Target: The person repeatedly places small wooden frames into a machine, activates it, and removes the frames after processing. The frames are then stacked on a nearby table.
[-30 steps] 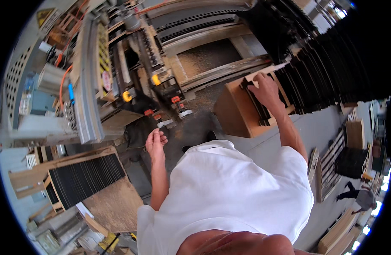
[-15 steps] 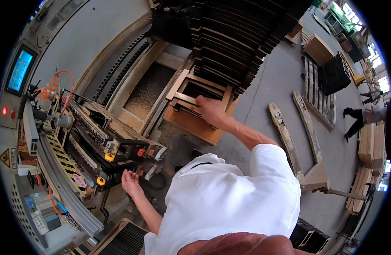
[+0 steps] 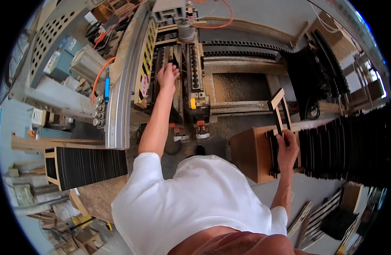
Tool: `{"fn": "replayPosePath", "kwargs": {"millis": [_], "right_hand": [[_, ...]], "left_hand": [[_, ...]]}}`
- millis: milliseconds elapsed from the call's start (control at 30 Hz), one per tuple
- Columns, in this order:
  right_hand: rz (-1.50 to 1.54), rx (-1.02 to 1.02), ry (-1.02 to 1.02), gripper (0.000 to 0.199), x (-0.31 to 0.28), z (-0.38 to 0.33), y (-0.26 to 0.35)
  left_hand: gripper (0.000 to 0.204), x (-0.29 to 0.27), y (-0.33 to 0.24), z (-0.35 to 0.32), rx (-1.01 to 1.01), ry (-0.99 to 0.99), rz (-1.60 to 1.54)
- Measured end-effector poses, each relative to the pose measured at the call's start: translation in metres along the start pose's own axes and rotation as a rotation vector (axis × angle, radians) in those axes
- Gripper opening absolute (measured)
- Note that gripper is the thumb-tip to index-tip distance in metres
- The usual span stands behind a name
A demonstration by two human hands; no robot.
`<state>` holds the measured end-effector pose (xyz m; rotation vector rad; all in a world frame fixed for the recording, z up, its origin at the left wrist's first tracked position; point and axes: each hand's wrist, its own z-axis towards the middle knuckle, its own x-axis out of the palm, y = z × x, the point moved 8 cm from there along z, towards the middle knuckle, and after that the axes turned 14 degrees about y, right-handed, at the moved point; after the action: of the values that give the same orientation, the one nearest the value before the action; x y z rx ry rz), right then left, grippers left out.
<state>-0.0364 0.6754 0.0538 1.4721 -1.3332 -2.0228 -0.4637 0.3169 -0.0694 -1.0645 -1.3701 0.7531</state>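
My right hand (image 3: 287, 148) grips a narrow rectangular wooden frame (image 3: 277, 111), pale on its faces and dark along its edges. It is tilted up above the near end of a long row of dark-edged frames (image 3: 331, 146) on my right. My left hand (image 3: 167, 78) is stretched out over the machine (image 3: 194, 70), between its striped guard and a row of dark round parts. Its fingers are curled beside a small black part (image 3: 174, 62); whatever they hold or touch is hidden.
A brown wooden box (image 3: 248, 153) stands beside the right-hand row. Another row of dark frames (image 3: 91, 168) stands on a board at left. Ahead, a sawdust-covered bay (image 3: 240, 89) lies behind a yellow knob (image 3: 193, 103). A slatted pallet (image 3: 318, 219) is at lower right.
I have turned left, so the machine is now in front. My right hand has lifted a frame up from the row. My left hand has moved from beside the machine to over it.
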Motion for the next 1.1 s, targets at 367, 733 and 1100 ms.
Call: {"fn": "replayPosePath", "kwargs": {"millis": [367,733,1100], "right_hand": [[-0.086,0.022,0.099,0.023,0.061,0.018,0.052],[-0.151,-0.123,0.213,0.023,0.111,0.077,0.087],[-0.372,-0.958,0.510,0.020,0.288,0.203,0.212]], "left_hand": [[0.065,-0.027,0.044,0.198,-0.234,-0.148,-0.236],[0.052,-0.032,0.049,0.223,-0.045,-0.179,-0.418],[0.019,-0.017,0.066,0.015,-0.041,0.047,-0.668]]}}
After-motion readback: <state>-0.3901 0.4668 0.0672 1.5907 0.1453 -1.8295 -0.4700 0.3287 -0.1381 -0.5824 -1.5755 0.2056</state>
